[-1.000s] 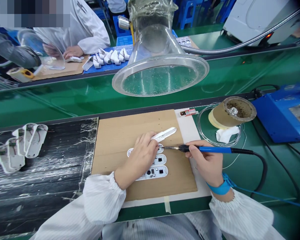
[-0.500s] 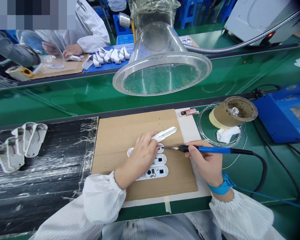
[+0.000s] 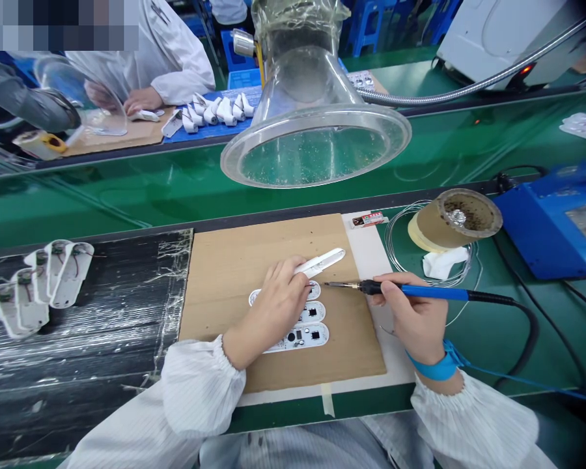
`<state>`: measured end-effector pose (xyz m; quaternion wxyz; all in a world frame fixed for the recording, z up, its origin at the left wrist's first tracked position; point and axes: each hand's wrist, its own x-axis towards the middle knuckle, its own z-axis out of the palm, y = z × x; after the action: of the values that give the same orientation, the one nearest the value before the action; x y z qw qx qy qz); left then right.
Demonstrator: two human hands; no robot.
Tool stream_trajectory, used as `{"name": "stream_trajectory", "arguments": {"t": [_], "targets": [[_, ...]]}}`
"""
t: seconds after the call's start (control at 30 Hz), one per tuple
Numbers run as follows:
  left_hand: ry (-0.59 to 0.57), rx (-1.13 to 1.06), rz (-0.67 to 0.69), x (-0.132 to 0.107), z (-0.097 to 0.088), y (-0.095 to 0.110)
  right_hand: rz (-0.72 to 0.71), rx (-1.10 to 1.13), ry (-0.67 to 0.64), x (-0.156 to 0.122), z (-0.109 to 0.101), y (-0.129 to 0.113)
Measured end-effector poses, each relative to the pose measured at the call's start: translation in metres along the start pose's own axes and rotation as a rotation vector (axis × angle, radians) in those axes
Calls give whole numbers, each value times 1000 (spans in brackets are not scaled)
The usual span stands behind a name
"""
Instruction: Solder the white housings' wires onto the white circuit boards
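Soldering iron (image 3: pixel 432 292) was gripped by right hand (image 3: pixel 413 320).
3 boards (image 3: pixel 316 335) part-covered by left hand (image 3: pixel 276 303); grip couldn't be told.

The cardboard (image 3: pixel 254 251) looks matt; the black film (image 3: pixel 102 352) at left is glossy plastic; the soldering iron (image 3: pixel 430 292) shows smooth plastic and metal.

A clear plastic funnel (image 3: pixel 305 85) hangs mouth-down in front of me. Past a green panel (image 3: pixel 141 185), to my left, a co-worker (image 3: pixel 137 52) in white sleeves faces my way, beside small white parts (image 3: pixel 217 109) clustered on a blue sheet (image 3: pixel 188 135). Behind the funnel stand blue stools (image 3: pixel 364 29). To my right, a braided metal hose (image 3: pixel 449 99) crosses before a pale machine (image 3: pixel 498 36) near a glowing red light (image 3: pixel 526 68). Closer to me lies a small red-labelled packet (image 3: pixel 369 219).
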<state>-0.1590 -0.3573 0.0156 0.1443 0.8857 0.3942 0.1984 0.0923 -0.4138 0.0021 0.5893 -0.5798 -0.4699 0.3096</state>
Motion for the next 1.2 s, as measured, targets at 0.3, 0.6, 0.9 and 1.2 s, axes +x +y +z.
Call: {"name": "stream_trajectory", "arguments": {"t": [0.3,0.6,0.9,1.2], "targets": [[-40,-187,-155,-2,-4,-3,28,62,13,-1,1,1],[-35,-92,-85,-4,2,-6,-20,16,-49,1,5,-6],[-16,-71,-27,-3,-1,-5,-27,16,-51,1,4,-4],[-55,178,91,2,-9,-2,-42,18,-65,2,5,-8]]}}
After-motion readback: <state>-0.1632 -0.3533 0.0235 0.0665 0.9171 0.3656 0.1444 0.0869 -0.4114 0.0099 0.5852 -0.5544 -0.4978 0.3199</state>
